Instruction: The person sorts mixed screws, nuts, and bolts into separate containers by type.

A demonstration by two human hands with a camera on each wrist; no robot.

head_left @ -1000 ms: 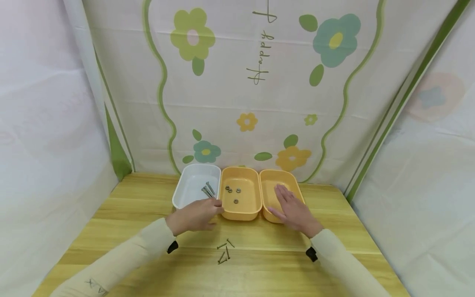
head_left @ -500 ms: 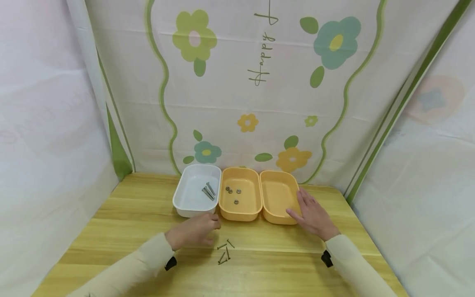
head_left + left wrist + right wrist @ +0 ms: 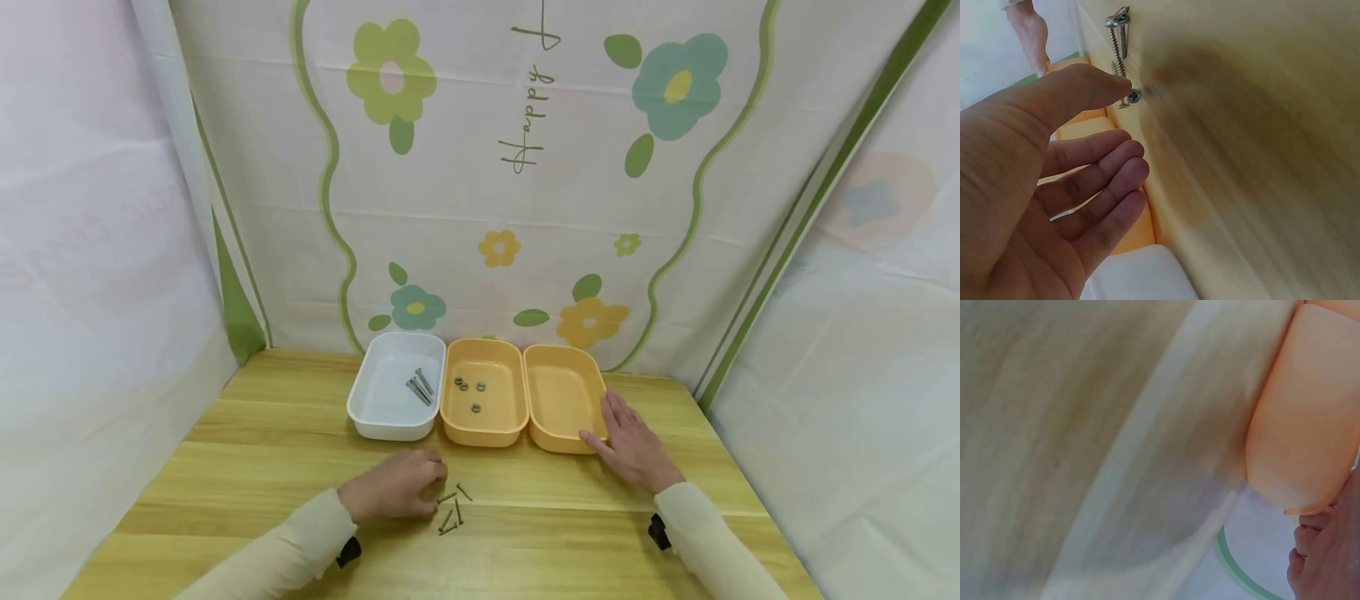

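Several small screws (image 3: 459,510) lie loose on the wooden table, and their cross-slotted heads show in the left wrist view. Just left of them hovers my left hand (image 3: 397,486), its thumb and loosely bent fingers apart with nothing between them. In the left wrist view that hand (image 3: 1054,156) reaches toward the screws (image 3: 1119,56). My right hand (image 3: 636,450) rests against the right side and front corner of the right orange tray (image 3: 566,442), fingers fairly straight along its wall. Part of this hand (image 3: 1325,550) shows by the tray's end (image 3: 1304,412) in the right wrist view.
A white tray (image 3: 393,432) holding several long bolts (image 3: 422,386) stands left of the middle orange tray (image 3: 483,437), which holds several nuts (image 3: 476,408). All three trays stand side by side near a flower-printed cloth wall (image 3: 450,183). Cloth sides flank the table (image 3: 285,433).
My left hand has come down from the white tray's front edge toward the screws. The right hand has moved from over the right orange tray to its right side.
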